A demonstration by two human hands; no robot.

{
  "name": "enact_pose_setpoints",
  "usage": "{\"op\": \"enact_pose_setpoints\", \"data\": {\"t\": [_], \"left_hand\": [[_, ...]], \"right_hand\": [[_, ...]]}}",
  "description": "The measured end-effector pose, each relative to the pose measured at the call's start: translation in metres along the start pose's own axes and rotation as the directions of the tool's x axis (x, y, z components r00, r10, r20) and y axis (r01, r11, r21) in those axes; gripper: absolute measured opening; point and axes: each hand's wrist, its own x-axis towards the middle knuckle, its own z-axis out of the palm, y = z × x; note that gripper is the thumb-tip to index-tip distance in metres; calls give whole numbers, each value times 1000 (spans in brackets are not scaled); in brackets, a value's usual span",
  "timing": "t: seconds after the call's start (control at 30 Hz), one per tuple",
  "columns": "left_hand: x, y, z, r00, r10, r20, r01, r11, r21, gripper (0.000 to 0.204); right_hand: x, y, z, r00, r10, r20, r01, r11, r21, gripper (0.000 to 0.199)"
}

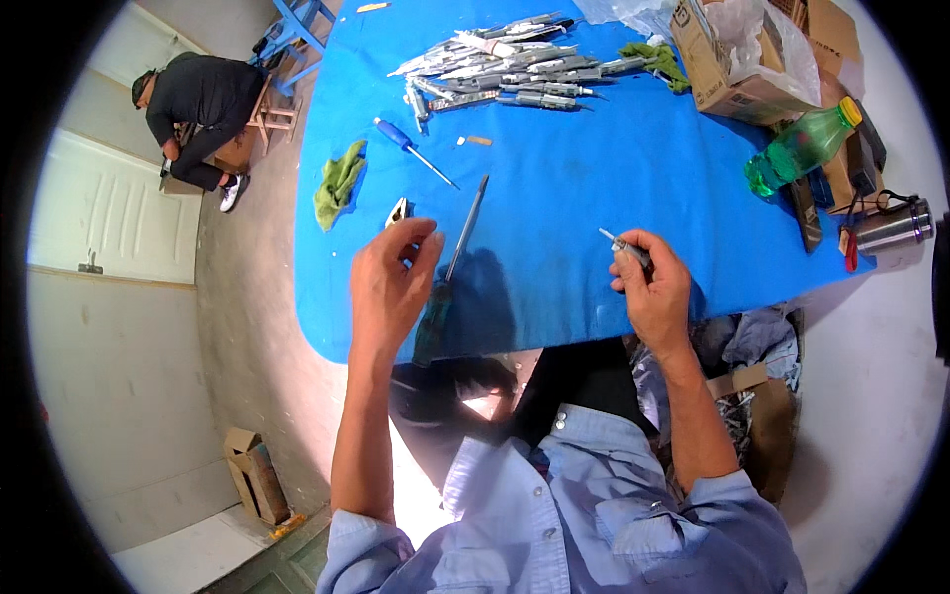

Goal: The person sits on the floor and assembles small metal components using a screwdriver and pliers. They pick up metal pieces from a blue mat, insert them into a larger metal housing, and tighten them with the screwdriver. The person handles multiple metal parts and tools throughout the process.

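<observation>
Right hand: thumb and fingers pinching one small metal part, its thin pale tip pointing up and left, above the right half of the blue tablecloth.

Left hand: fingers loosely curled, a gap between thumb and forefinger; cannot tell whether anything lies inside.

Beside the left hand: one long screwdriver, dark handle toward the near edge; one silver-ended tool, partly hidden, just beyond the knuckles.

Farther out: one blue-handled screwdriver; one green cloth, crumpled, at left; one heap of slender grey-white metal parts, at the far side.
</observation>
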Motion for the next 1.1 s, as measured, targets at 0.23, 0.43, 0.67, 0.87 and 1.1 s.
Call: {"op": "enact_pose_setpoints", "data": {"t": [0.23, 0.43, 0.67, 0.87, 1.1], "left_hand": [[79, -18, 35, 992, 112, 61, -123, 970, 212, 20], [126, -21, 68, 955, 281, 91, -295, 898, 326, 16], [153, -31, 76, 944, 226, 240, -301, 890, 343, 16], [155, -31, 77, 956, 229, 182, -291, 816, 500, 11], [161, 14, 102, 910, 392, 135, -408, 784, 469, 21]], "right_hand": [[2, 0, 0, 1000, -2, 3, 2, 1000, 29, 17], [4, -3, -5, 1000, 7, 16, -7, 1000, 25, 17], [6, -5, -4, 1000, -9, -13, 10, 998, 57, 16], [6, -3, -5, 1000, -7, -17, 8, 997, 78, 17], [7, -1, -7, 1000, 11, -20, -9, 995, 95, 17]]}}
